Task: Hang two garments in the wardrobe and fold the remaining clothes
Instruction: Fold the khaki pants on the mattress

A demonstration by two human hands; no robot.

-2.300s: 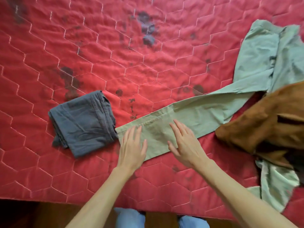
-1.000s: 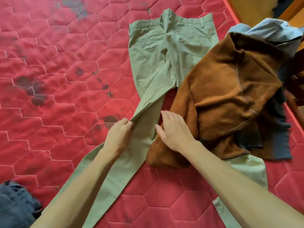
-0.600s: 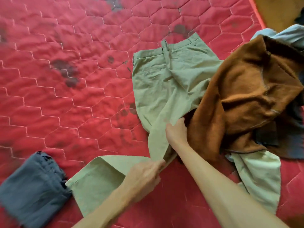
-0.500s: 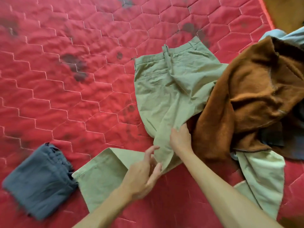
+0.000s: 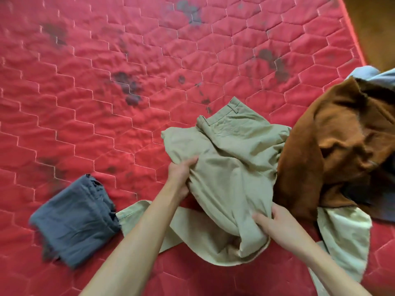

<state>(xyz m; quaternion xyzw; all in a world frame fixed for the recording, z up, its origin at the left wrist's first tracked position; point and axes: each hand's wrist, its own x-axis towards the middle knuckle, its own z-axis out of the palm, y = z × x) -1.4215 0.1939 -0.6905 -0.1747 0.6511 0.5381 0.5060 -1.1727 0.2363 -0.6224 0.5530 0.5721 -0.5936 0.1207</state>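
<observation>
Pale green trousers (image 5: 230, 167) lie bunched on the red quilted mattress (image 5: 106, 103), waistband at the far end and one leg trailing left under my forearm. My left hand (image 5: 180, 178) grips the trousers' left edge near the seat. My right hand (image 5: 271, 223) pinches the cloth lower down on the right side. A folded blue-grey garment (image 5: 74, 218) rests on the mattress at the lower left. A rust-brown fleece garment (image 5: 333, 150) is heaped to the right, touching the trousers.
Under the brown heap lie a dark garment (image 5: 361, 193) and a light blue one (image 5: 367, 73). A pale green cloth (image 5: 346, 236) sticks out below the heap. The mattress edge (image 5: 354, 39) and wooden floor (image 5: 376, 22) are at the upper right.
The trousers have been pulled toward me and gathered up from lying flat. My left hand moved from the leg to the seat edge and closed on it; my right hand slid down and gripped.
</observation>
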